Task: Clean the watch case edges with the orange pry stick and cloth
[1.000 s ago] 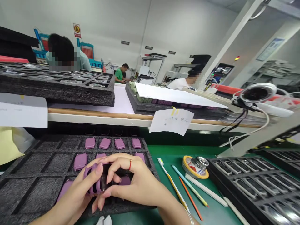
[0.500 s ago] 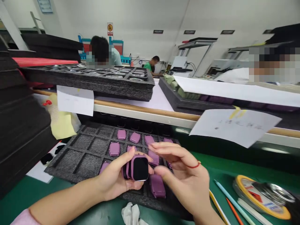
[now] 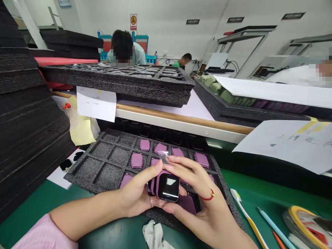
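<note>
My left hand (image 3: 138, 192) is closed around a small stack of purple smartwatches, held upright with black screens facing me. The front smartwatch (image 3: 168, 186) shows light glare on its glass. My right hand (image 3: 204, 197) curls around that front smartwatch, fingertips at its top edge and thumb at its lower edge. A shiny, clear scrap (image 3: 164, 153) shows just beyond the right fingertips; whether they hold it I cannot tell. Below the hands lies a black foam tray (image 3: 89, 170) with more purple watch bodies, such as one watch body (image 3: 137, 160), in its compartments. My hands hide part of it.
A white cloth (image 3: 154, 235) lies in front of the tray. On the right are a toothbrush (image 3: 249, 218), a light blue pen (image 3: 273, 224) and a tape roll (image 3: 298, 221). Foam trays are stacked (image 3: 31, 138) at left. A shelf edge (image 3: 166, 116) crosses behind; people sit beyond.
My right hand has come in from the right and closed on the front smartwatch. The left hand still holds the stack. The view has shifted left, and the clear scrap now shows.
</note>
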Demonstrator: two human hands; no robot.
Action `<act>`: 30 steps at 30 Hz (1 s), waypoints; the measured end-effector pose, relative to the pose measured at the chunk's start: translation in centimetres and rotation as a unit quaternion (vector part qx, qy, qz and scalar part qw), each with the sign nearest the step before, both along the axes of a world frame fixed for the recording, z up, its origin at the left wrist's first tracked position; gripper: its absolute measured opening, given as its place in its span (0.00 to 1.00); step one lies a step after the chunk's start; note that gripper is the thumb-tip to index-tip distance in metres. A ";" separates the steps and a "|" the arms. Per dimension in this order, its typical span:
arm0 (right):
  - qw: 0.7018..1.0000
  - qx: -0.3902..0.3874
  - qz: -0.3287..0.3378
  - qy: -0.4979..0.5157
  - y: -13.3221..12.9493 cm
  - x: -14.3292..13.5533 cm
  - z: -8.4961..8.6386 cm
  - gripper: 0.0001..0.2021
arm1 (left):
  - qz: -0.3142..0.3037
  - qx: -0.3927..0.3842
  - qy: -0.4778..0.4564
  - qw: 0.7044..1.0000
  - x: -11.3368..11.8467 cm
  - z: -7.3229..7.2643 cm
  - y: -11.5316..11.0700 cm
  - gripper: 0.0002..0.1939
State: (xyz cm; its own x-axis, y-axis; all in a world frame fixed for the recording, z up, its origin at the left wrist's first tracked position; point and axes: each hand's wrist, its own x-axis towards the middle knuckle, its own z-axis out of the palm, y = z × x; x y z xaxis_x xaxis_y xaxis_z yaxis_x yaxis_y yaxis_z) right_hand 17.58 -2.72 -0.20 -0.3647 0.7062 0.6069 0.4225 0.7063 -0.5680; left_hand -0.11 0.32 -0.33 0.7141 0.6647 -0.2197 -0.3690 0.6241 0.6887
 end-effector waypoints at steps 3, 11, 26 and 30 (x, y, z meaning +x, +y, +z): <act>1.000 0.024 0.009 -0.009 -0.1 -0.3 -0.1 0.28 | -0.002 -0.015 0.000 1.000 0.1 0.0 -0.1 0.28; 0.998 0.039 0.039 0.027 -0.5 0.1 0.1 0.15 | 0.002 -0.024 -0.027 0.999 0.2 0.5 -0.1 0.28; 0.998 -0.040 -0.025 0.050 0.1 -0.4 -0.4 0.31 | 0.022 -0.030 -0.017 0.999 0.1 0.1 -0.1 0.29; 0.998 -0.038 -0.013 0.058 0.0 -0.4 -0.3 0.32 | 0.015 -0.023 -0.012 1.000 -0.1 0.3 -0.1 0.31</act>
State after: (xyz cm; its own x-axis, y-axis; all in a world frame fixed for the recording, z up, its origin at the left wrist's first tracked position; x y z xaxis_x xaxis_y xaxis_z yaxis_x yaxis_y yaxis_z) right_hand 17.15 -2.68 -0.55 -0.2769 0.7599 0.5881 0.3685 0.6492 -0.6654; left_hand -0.18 0.24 -0.06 0.6987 0.6758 -0.2347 -0.4042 0.6436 0.6500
